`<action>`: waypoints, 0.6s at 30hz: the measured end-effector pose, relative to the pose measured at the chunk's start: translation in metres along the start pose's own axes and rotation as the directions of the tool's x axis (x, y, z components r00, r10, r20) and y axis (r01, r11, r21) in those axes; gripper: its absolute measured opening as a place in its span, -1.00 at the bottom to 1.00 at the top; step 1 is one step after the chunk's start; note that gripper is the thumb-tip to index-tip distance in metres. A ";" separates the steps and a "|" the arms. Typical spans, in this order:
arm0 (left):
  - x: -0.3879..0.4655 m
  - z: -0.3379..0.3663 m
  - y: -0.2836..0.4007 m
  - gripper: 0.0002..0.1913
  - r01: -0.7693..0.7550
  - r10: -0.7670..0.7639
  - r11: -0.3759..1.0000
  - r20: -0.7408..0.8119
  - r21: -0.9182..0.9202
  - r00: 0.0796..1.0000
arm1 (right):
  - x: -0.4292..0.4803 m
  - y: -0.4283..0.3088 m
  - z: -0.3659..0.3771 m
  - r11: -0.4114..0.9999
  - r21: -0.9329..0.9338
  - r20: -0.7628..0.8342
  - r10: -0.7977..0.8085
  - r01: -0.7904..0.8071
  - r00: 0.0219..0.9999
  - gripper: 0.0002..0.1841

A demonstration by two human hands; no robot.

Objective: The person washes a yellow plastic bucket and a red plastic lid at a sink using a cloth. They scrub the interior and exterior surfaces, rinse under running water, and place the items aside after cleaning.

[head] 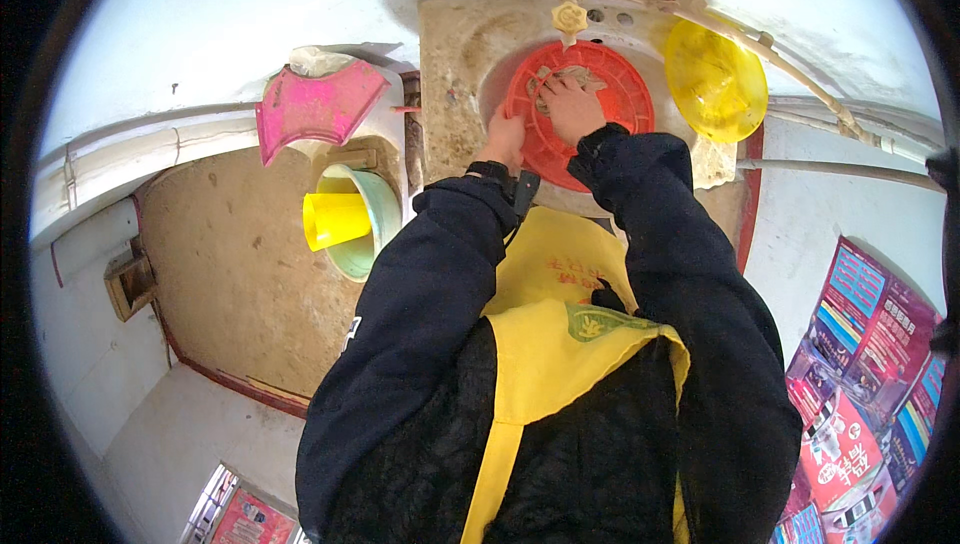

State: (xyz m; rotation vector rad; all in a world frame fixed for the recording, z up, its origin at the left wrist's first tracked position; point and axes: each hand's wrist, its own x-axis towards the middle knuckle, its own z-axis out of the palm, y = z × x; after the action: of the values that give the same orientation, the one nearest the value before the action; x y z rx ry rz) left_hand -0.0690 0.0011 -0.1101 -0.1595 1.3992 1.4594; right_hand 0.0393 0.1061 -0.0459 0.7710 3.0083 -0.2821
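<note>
A round red plastic basin (634, 101) sits in the bowl of a stained sink (457, 56), beneath a tap with a pale plastic handle (569, 17). My left hand (505, 137) grips the basin's left rim. Inside the basin, my right hand (571, 107) presses on a crumpled greyish cloth (592, 80) against the basin's surface; the fingertips are partly hidden by the cloth. Whether the basin is upright or turned over is hard to tell.
A yellow plastic basin (716, 79) leans at the sink's right, behind a pipe (795, 79). At left are a pink plastic piece (319, 105) and a pale green bucket (384, 206) with a yellow container (336, 220) in it. Printed posters (862, 356) hang at lower right.
</note>
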 end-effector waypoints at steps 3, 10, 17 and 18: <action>0.002 -0.001 -0.003 -0.60 -0.071 0.075 0.991 -0.033 0.110 0.997 | 0.011 -0.003 0.003 0.994 -0.100 0.086 0.059 -0.050 0.995 -0.57; -0.016 0.014 0.004 -0.63 -0.087 0.078 0.994 -0.131 -0.063 0.988 | -0.003 0.001 -0.002 0.989 -0.140 0.093 0.059 -0.046 0.994 -0.56; -0.015 0.014 0.006 -0.59 -0.124 0.129 0.991 -0.142 0.041 0.981 | -0.039 0.060 -0.003 0.957 0.290 0.052 -0.026 0.010 0.998 -0.55; -0.014 0.012 0.005 -0.59 -0.099 0.111 0.992 -0.159 0.082 0.981 | -0.036 0.068 -0.001 0.919 0.383 0.127 0.051 -0.096 0.991 -0.54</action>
State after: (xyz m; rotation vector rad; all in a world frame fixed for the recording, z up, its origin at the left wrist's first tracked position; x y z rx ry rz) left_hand -0.0599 0.0043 -0.0934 -0.1635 1.6138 1.5061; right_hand 0.1032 0.1473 -0.0544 0.8531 2.8372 -0.9084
